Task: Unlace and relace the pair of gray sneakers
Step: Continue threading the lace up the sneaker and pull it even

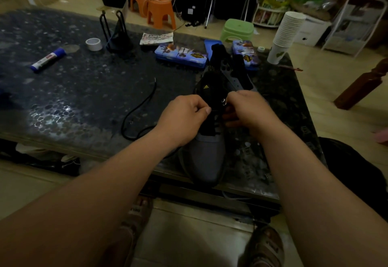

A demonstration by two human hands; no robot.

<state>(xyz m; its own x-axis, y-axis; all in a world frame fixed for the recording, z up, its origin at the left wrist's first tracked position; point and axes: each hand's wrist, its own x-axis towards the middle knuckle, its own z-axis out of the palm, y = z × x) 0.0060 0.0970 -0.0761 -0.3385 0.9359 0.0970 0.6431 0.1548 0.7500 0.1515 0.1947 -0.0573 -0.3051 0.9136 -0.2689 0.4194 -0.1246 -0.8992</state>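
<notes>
A gray sneaker (206, 157) with a black tongue lies on the dark table (84, 90), toe toward me. My left hand (184, 117) is curled at the left side of its lacing area, thumb and finger pinched on the black lace. My right hand (247, 109) is curled at the right side, fingers at the eyelets, gripping the lace there. A loose black lace (138, 107) curves over the table to the left of the shoe. Behind the hands stands a second dark sneaker (228, 71), partly hidden.
Two blue pencil cases (180, 54) lie behind the shoes. A glue stick (48, 59), a tape roll (94, 44) and a black stand (117, 35) sit at the far left. A stack of paper cups (285, 35) stands at the right corner. Stools stand on the floor beyond.
</notes>
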